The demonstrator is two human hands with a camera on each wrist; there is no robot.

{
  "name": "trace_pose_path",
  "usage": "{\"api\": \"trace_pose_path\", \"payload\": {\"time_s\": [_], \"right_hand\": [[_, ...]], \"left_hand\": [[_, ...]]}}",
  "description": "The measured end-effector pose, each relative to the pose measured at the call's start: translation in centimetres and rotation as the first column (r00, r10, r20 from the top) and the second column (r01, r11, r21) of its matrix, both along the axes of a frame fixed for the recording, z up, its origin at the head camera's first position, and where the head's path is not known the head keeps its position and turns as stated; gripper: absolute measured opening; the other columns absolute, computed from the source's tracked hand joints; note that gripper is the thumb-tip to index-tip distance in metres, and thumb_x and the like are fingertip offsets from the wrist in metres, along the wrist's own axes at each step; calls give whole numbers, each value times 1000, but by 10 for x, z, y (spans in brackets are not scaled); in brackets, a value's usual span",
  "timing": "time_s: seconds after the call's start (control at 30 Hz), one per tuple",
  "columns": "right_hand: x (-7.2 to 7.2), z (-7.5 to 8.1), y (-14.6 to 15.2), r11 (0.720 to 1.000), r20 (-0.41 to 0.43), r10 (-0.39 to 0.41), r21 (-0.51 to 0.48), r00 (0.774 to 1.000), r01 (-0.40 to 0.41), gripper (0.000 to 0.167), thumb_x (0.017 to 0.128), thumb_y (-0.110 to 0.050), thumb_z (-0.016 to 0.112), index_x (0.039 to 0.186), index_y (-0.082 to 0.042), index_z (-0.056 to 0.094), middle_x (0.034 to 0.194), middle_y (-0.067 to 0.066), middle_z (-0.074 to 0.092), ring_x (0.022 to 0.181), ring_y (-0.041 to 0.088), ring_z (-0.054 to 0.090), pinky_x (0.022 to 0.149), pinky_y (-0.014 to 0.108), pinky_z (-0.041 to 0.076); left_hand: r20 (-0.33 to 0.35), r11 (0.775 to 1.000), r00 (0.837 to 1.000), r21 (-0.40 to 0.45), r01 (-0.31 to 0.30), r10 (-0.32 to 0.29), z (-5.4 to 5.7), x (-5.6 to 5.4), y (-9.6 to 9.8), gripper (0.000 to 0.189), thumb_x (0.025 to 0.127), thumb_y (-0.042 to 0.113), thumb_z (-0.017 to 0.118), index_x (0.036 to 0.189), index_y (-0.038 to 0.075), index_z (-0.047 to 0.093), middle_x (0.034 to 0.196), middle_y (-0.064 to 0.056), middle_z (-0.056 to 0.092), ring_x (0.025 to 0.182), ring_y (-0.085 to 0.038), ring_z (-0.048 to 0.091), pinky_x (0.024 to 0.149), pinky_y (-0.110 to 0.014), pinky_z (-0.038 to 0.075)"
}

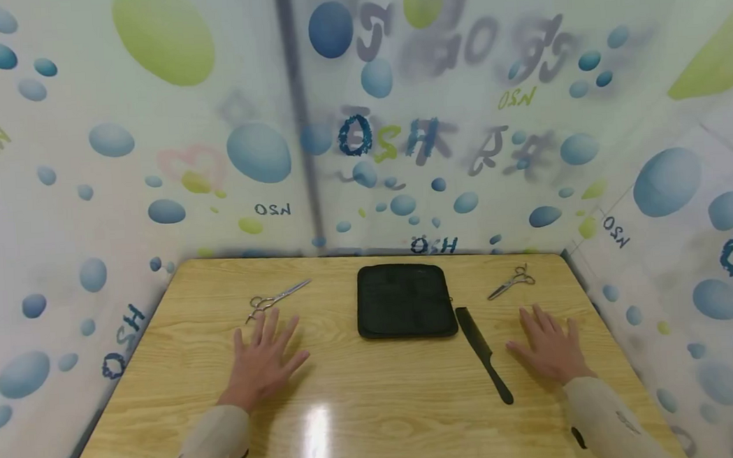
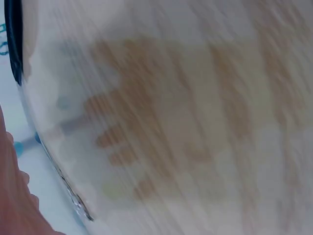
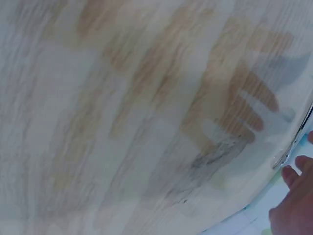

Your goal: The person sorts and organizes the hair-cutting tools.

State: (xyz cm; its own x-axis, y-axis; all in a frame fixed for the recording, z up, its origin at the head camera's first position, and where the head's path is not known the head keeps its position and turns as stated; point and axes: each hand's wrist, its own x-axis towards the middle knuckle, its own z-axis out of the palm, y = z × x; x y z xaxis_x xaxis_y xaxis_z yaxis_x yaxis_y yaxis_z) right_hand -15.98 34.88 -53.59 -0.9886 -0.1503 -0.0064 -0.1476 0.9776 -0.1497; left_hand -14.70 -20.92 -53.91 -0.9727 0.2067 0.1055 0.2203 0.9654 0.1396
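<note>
Fingers spread, my left hand (image 1: 262,361) is over the left part of the wooden table, its fingertips just below a pair of silver scissors (image 1: 278,299). My right hand (image 1: 551,346) is over the right part, fingers also apart. Beyond it lies a second, smaller pair of scissors (image 1: 512,282). A black comb with a handle (image 1: 485,356) lies slanted to the left of the right hand. Between the hands, farther back, sits a flat black case or tray (image 1: 405,301). Both hands hold nothing. The wrist views show mostly pale table surface, with part of the left hand (image 2: 19,191) and right hand (image 3: 296,200) at their edges.
The light wood-grain table (image 1: 378,424) meets a back wall (image 1: 387,151) patterned with blue and green bubbles and letters. Similar side panels stand close on the left (image 1: 45,227) and right (image 1: 677,259). Glare shows on the front of the tabletop.
</note>
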Motion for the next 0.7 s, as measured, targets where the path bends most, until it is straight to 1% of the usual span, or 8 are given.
{"api": "trace_pose_path", "payload": {"time_s": [0.13, 0.33, 0.4, 0.47, 0.57, 0.7], "right_hand": [[-7, 0, -8, 1000, -18, -14, -21, 1000, 14, 82, 95, -60, 47, 148, 1, 35, 153, 31, 30, 134, 52, 35, 107, 69, 17], [-21, -4, -17, 994, -23, -94, -63, 995, 93, 73, 99, -51, 46, 142, 7, 40, 143, 34, 41, 126, 54, 41, 101, 69, 25], [-25, -4, -19, 989, -9, -127, -76, 992, 126, 71, 99, -49, 44, 141, 9, 41, 141, 35, 42, 125, 54, 41, 100, 69, 26], [-29, -3, -21, 982, 23, -156, -99, 987, 158, 71, 100, -49, 42, 141, 9, 40, 141, 35, 41, 126, 54, 39, 100, 70, 25], [-37, -2, -23, 974, 70, -187, -118, 980, 194, 74, 100, -52, 37, 142, 8, 39, 142, 35, 40, 127, 55, 36, 101, 70, 23], [-47, 0, -27, 967, 98, -217, -117, 971, 228, 78, 100, -57, 31, 140, 9, 39, 139, 36, 42, 125, 56, 37, 99, 71, 26]], "left_hand": [[1, 999, 1000, 33, 6, -6, 4, 0, 9, 70, 94, 63, 46, 153, 27, 34, 162, -14, 22, 149, -40, 19, 110, -74, 12], [-2, 997, 1000, 69, 30, -30, 6, 0, 21, 68, 94, 62, 46, 152, 28, 34, 161, -14, 25, 149, -39, 20, 112, -73, 12], [-4, 996, 999, 76, 38, -38, 5, -1, 25, 68, 94, 62, 46, 152, 28, 35, 161, -14, 25, 150, -38, 19, 112, -72, 11], [-1, 996, 999, 79, 46, -46, 5, -2, 29, 68, 94, 62, 46, 152, 27, 36, 161, -14, 25, 150, -38, 20, 113, -72, 11], [22, 995, 998, 80, 53, -55, 5, -3, 34, 68, 94, 63, 45, 152, 28, 35, 162, -13, 24, 151, -36, 18, 114, -71, 10], [41, 995, 997, 67, 69, -72, 5, -3, 40, 68, 95, 65, 41, 152, 28, 35, 162, -12, 24, 151, -36, 17, 114, -71, 12]]}}
